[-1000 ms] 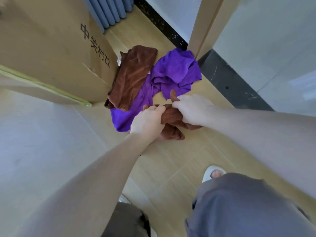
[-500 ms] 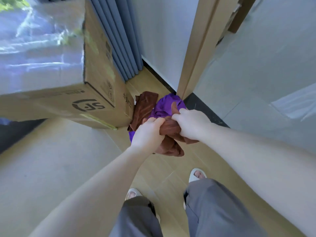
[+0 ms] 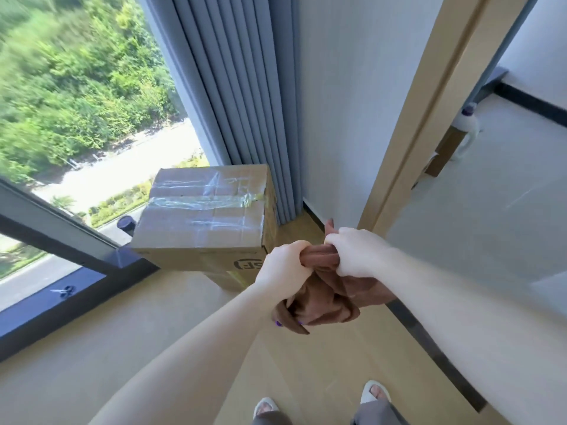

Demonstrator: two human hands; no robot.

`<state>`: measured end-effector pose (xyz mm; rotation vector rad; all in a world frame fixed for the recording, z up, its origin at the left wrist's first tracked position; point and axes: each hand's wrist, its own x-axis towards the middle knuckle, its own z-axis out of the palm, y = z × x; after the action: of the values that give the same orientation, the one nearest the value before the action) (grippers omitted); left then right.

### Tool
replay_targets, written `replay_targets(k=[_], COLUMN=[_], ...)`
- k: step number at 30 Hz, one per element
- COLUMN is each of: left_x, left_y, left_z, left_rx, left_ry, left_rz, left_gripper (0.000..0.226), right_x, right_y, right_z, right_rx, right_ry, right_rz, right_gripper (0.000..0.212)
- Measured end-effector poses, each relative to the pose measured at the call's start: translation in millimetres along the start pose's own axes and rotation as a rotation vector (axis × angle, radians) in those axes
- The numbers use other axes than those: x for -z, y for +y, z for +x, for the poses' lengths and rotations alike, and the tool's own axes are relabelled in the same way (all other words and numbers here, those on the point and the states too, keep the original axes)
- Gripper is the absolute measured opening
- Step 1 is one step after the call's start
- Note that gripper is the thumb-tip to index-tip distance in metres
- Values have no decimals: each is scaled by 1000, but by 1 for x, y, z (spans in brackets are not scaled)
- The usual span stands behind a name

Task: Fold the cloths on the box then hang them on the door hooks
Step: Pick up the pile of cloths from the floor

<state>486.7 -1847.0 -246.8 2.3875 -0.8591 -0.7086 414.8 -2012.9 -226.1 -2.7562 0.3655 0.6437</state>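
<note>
A brown cloth (image 3: 322, 302) hangs bunched in the air between both hands, right of the box. My left hand (image 3: 283, 266) grips its top edge on the left, and my right hand (image 3: 352, 251) grips the same edge on the right. The taped cardboard box (image 3: 202, 219) stands on the floor by the window, its top bare. The purple cloth and the other brown cloth are hidden behind my hands and the held cloth, apart from tiny purple specks below it. No door hooks are in view.
Grey curtains (image 3: 245, 102) hang behind the box. A wooden door frame (image 3: 429, 102) rises to the right, with a tiled room beyond it holding a white bottle (image 3: 468, 130). The window frame (image 3: 61, 240) runs along the left. My slippered feet (image 3: 374, 394) are on the wooden floor.
I have stood up from the floor pile, lifting one brown cloth in both hands. The view rose from the cloths on the floor to the box top, window and doorway.
</note>
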Motion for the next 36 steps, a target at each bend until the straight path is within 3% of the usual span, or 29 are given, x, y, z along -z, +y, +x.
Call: replay_targets(k=[10, 21, 30, 36], left_x=[117, 195, 229, 247], left_y=[31, 6, -19, -31], left_z=[-23, -37, -15, 14], left_rx=[-94, -149, -16, 123], left_ry=[29, 129, 183, 223], left_rz=[-51, -131, -254, -370], left_gripper=[26, 29, 38, 47], right_x=[114, 163, 184, 212], right_y=[-57, -122, -143, -149], right_z=[-26, -15, 54, 126], right_rx=[40, 39, 146, 292], right_ry=[82, 204, 187, 93], right_rz=[-59, -41, 47, -3], right_gripper=[27, 39, 36, 37])
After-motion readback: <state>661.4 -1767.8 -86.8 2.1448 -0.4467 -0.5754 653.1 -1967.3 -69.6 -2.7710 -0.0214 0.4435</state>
